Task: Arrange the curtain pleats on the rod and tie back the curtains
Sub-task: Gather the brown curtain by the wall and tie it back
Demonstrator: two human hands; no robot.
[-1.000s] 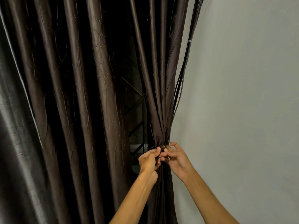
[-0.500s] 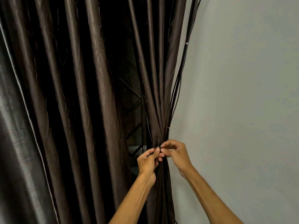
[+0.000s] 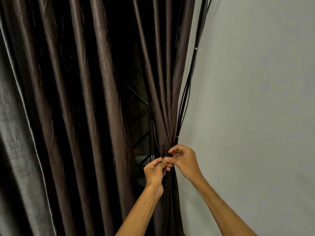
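Curtain bundle (image 3: 164, 130) sits lower centre of the frame, beside wall cables (image 3: 186, 92). Left hand (image 3: 156, 169) and right hand (image 3: 185, 160) both pinch its waist; tie itself indistinct. Keep pleats bunched evenly; hold tension with one hand while fastening.

The dark brown, leaf-embossed right curtain (image 3: 163, 116) hangs gathered into a tight narrow waist low down, while the matching left curtain (image 3: 105, 86) hangs loose in long vertical pleats.
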